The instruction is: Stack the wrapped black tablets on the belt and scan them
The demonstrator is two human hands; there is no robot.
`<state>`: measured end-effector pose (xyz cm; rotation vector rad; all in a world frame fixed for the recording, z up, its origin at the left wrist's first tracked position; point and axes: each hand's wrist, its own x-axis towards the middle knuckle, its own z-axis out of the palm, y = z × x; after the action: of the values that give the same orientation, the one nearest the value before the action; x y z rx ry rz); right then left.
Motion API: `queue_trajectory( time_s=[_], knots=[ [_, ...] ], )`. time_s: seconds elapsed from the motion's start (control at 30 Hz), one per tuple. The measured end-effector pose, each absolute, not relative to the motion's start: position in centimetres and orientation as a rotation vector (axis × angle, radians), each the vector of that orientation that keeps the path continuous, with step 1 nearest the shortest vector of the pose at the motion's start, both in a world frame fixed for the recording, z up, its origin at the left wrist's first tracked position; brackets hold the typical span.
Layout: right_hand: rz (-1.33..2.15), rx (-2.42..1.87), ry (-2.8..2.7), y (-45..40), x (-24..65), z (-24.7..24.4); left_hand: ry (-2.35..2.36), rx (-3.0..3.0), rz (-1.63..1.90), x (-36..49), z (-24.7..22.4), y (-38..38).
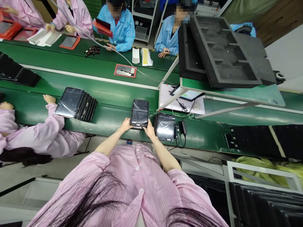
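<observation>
A black tablet with film over its screen is in front of me at the bench's near edge. My left hand grips its lower left corner. On the lower right corner, my right hand is closed the same way. A further dark edge shows beneath the tablet; whether it is a second one I cannot tell. Just right of my right hand leans a row of similar tablets. Farther left stands another leaning row of tablets, apart from my hands.
A metal-framed shelf carrying black foam trays rises at the right. Under it are a lit tablet and cables. A charger lies near the bench edge. Co-workers sit at left and across the green bench.
</observation>
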<state>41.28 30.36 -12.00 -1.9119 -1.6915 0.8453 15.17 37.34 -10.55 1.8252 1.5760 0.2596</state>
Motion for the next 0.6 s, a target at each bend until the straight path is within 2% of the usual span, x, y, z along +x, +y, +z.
queue_trajectory(
  time_s=[0.27,0.6],
  knots=[
    [0.809,-1.948,-1.626,30.9,40.1,-11.7,1.599,1.851,0.193,15.0,-10.8,38.7],
    [0.789,-1.885,-1.595,30.7,40.0,-12.3,1.522,1.755,0.277,15.0,-11.5,38.2]
  ],
)
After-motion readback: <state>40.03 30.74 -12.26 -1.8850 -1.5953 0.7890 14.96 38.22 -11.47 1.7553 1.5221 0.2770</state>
